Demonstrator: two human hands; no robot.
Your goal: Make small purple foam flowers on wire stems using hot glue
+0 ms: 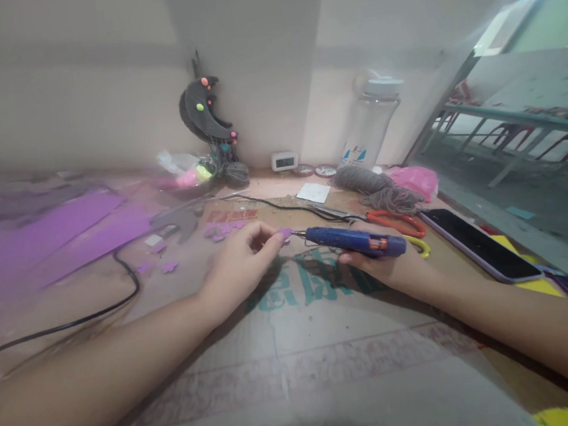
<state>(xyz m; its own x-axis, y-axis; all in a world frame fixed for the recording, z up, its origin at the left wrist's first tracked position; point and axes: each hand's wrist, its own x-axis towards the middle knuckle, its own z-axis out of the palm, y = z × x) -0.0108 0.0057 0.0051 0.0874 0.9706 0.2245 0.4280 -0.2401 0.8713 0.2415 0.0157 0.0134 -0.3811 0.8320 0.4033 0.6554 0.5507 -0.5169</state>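
My left hand is closed in a pinch on a small purple foam flower, held just above the cardboard. My right hand grips a blue glue gun lying nearly level, its nozzle pointing left and almost touching the flower. Both forearms rest over a flattened cardboard sheet with green print.
Several purple foam flowers lie behind my left hand, purple foam sheets at far left. A black cable crosses the left. Orange scissors, grey yarn, a phone, a water bottle and a moon ornament stand at the back and right.
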